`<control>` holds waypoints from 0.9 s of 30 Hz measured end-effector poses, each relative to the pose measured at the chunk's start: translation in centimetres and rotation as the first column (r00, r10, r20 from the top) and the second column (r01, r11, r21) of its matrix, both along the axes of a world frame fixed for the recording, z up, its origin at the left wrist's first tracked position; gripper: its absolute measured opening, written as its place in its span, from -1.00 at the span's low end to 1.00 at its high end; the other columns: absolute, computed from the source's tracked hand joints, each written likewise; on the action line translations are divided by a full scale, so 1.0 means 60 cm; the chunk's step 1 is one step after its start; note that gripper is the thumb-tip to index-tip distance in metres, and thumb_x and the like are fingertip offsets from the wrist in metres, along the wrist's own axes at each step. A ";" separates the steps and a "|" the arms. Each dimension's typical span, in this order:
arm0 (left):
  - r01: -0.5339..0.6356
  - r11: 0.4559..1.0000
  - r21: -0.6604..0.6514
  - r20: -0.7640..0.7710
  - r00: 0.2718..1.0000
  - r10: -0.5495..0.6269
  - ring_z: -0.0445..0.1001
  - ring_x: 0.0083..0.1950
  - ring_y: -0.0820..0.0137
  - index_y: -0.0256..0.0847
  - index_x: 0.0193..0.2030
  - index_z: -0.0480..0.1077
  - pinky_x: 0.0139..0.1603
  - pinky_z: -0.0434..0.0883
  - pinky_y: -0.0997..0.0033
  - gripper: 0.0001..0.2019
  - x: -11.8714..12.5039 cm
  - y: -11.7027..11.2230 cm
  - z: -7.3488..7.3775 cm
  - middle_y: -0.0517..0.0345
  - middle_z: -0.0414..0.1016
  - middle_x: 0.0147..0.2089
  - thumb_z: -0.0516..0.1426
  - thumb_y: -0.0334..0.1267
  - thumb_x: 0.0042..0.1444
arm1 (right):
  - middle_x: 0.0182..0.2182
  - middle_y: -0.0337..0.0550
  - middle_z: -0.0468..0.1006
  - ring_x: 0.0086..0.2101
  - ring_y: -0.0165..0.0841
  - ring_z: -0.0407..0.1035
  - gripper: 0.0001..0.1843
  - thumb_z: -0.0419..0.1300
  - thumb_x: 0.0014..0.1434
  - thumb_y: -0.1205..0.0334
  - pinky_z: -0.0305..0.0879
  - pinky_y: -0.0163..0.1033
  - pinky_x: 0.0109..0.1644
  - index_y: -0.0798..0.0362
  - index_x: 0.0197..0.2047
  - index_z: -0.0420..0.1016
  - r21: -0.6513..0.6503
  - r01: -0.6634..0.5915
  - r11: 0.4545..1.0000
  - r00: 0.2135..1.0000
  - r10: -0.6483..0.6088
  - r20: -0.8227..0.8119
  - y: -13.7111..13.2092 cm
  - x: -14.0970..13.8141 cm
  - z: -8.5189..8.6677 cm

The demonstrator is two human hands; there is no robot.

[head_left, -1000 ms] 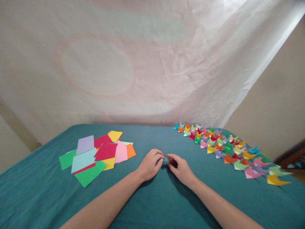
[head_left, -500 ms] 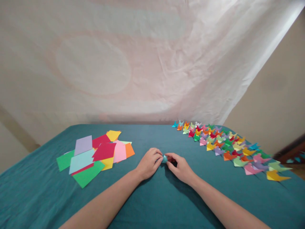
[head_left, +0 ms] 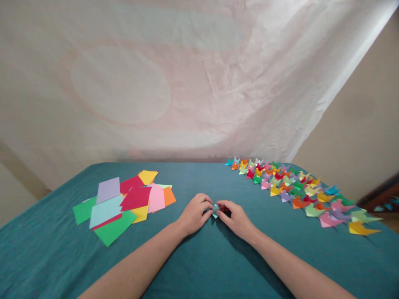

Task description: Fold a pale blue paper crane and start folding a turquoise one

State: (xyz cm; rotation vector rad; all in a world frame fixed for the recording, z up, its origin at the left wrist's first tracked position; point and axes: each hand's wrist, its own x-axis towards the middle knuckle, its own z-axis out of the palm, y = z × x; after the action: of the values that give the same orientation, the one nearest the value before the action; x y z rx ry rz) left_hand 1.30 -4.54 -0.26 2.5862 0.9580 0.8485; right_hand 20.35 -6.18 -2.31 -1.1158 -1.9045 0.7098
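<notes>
A small piece of folded light-blue paper (head_left: pixel 215 210) is pinched between my two hands, just over the middle of the cloth. My left hand (head_left: pixel 197 213) grips its left side with thumb and fingertips. From the right, my right hand (head_left: pixel 234 216) holds the other side, its thumb and index finger closed on it. The fingers cover most of the paper, so its full shape is hidden. Its lower edge shows as pointed flaps between the thumbs.
Loose coloured paper squares (head_left: pixel 136 198) overlap in a pile on the left. Rows of small folded paper birds (head_left: pixel 298 202) stand along the right side. A teal cloth (head_left: pixel 193 265) covers the table. Behind it hangs a pale sheet (head_left: pixel 187 91).
The folded paper has turned slightly between my fingers, and its pointed flaps now show lower down. Both hands stay in nearly the same place.
</notes>
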 end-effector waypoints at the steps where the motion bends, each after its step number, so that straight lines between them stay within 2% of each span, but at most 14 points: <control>1: 0.001 1.000 -0.002 0.004 1.000 -0.001 0.29 -0.04 0.31 -0.18 -0.26 0.39 0.02 0.27 0.25 -0.93 0.000 0.000 0.000 0.08 0.36 -0.14 0.08 -0.37 0.15 | -0.31 -0.15 0.51 -0.32 -0.34 0.37 -0.73 0.14 0.09 0.32 0.30 -0.23 -0.19 0.06 -0.10 0.44 0.010 0.003 1.000 1.000 -0.003 0.011 0.000 0.000 -0.001; 7: 0.010 1.000 -0.015 0.001 1.000 -0.010 0.29 -0.04 0.31 -0.19 -0.28 0.37 0.00 0.28 0.25 -0.95 0.001 0.000 0.001 0.08 0.36 -0.14 0.09 -0.39 0.13 | -0.33 -0.15 0.49 -0.32 -0.33 0.33 -0.70 0.17 0.04 0.40 0.27 -0.23 -0.20 0.05 -0.12 0.46 0.053 0.002 0.999 0.996 -0.007 0.093 -0.001 0.001 0.001; 27: 0.007 1.000 -0.007 -0.011 1.000 -0.007 0.30 -0.04 0.28 -0.19 -0.30 0.36 -0.01 0.28 0.22 -0.95 0.002 0.003 -0.002 0.07 0.37 -0.15 0.10 -0.39 0.11 | -0.37 -0.20 0.49 -0.33 -0.32 0.30 -0.74 0.16 0.08 0.43 0.22 -0.23 -0.21 0.02 -0.14 0.47 0.057 0.002 0.998 0.990 -0.010 0.140 -0.002 -0.001 0.010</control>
State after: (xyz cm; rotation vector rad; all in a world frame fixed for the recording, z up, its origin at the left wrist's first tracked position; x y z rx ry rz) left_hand 1.40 -4.37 -0.36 2.5895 0.9526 0.8290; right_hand 20.28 -6.31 -1.71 -1.1623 -2.0254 0.5829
